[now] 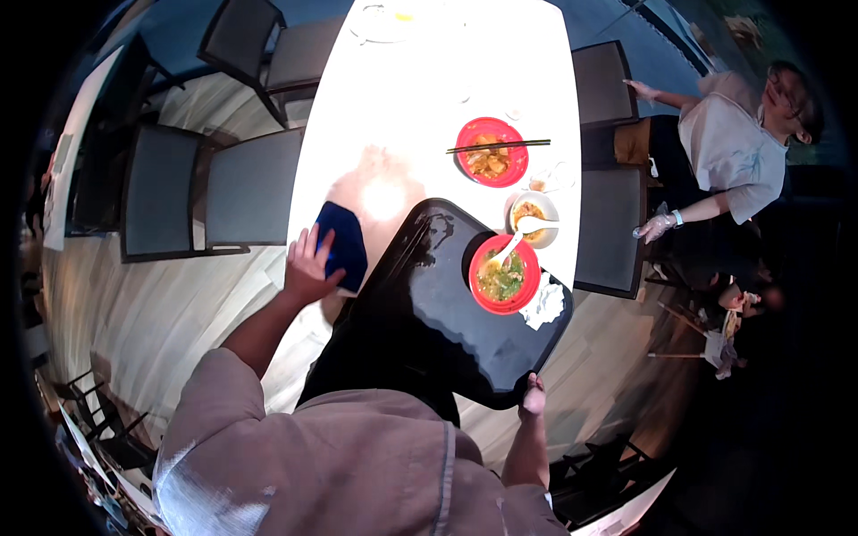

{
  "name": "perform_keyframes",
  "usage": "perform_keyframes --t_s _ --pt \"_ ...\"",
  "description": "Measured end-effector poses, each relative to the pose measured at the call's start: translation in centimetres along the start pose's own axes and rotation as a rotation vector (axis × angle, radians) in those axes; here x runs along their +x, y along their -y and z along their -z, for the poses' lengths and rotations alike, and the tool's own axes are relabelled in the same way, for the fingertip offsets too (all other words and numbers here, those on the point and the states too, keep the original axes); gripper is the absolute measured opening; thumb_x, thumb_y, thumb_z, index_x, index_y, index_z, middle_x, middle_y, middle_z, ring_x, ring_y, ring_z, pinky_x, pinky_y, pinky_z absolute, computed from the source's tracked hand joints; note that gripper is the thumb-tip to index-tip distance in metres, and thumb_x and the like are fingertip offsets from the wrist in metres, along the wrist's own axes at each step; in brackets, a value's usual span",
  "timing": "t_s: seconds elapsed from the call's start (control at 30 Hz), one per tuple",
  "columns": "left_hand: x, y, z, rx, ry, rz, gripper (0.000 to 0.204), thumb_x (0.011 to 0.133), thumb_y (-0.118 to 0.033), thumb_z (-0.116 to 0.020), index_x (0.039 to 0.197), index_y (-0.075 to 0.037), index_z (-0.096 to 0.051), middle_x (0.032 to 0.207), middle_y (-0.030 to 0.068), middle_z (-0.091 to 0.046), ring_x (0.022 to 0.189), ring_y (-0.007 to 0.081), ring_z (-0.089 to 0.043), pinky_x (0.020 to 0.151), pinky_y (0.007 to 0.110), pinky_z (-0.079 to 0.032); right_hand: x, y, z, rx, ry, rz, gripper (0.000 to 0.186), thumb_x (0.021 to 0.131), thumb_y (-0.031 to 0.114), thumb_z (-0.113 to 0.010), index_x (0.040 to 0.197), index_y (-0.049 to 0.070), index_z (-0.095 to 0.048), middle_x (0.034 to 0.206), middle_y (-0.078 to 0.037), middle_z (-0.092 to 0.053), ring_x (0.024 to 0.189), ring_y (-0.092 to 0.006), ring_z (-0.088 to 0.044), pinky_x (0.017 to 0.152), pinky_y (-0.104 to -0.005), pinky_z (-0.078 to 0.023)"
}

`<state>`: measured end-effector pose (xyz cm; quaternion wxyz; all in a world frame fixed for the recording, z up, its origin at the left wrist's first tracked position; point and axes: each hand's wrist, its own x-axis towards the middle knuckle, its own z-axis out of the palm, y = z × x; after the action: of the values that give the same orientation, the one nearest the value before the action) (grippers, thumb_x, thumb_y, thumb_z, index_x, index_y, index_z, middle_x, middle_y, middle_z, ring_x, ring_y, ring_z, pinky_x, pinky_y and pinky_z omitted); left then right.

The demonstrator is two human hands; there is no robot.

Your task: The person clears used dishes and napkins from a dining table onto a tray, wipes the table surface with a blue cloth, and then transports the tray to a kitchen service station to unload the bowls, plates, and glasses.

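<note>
My left hand is on a dark blue cloth at the table's left near edge, its fingers somewhat apart over the cloth. My right hand grips the near right corner of a black tray, which lies partly on the table and slants toward me. On the tray's right side sits a red bowl with soup and greens, a white spoon leaning in it. Crumpled white tissue lies beside that bowl. Just beyond it stands a small white bowl with food remains and another white spoon.
Farther up the white table is a red bowl of food with black chopsticks across it. A plate lies at the far end. Chairs line both sides. A person in gloves stands at the right.
</note>
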<state>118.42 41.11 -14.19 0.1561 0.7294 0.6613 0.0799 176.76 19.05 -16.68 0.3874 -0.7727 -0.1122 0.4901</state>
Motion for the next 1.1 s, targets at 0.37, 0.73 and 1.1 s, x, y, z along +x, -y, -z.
perform_keyframes --t_s 0.37,0.73,1.1 --pt "15.1 -4.6 -0.3 0.099 -0.039 -0.249 0.078 0.078 -0.046 -0.067 0.135 0.002 -0.047 0.154 0.0285 -0.020 0.144 0.0445 -0.017 0.111 0.064 -0.015 -1.2 -0.9 -1.1 0.063 -0.131 -0.067 0.023 0.101 0.026 -0.054 0.107 0.006 -0.062 0.097 0.000 -0.063 0.090 -0.0129 -0.055 0.083 -0.0302 -0.044" --pt "27.7 -11.5 -4.9 0.217 0.060 -0.264 0.073 0.088 -0.058 -0.051 0.149 -0.020 -0.036 0.158 0.0200 -0.018 0.147 0.0400 -0.010 0.116 0.057 -0.007 -0.9 -0.8 -3.2 0.022 -0.246 -0.108 0.015 0.100 0.022 -0.055 0.101 0.009 -0.060 0.094 0.002 -0.060 0.089 -0.0102 -0.053 0.083 -0.0259 -0.042" --pt "27.4 -11.9 -4.2 0.130 0.122 -0.576 0.055 0.089 -0.033 -0.058 0.142 -0.025 -0.046 0.157 0.0132 -0.025 0.146 0.0360 -0.017 0.117 0.056 -0.012 1.5 -3.1 -1.3 0.158 -0.263 0.068 0.016 0.097 0.020 -0.062 0.085 0.010 -0.062 0.076 0.005 -0.056 0.072 -0.0081 -0.048 0.066 -0.0264 -0.040"
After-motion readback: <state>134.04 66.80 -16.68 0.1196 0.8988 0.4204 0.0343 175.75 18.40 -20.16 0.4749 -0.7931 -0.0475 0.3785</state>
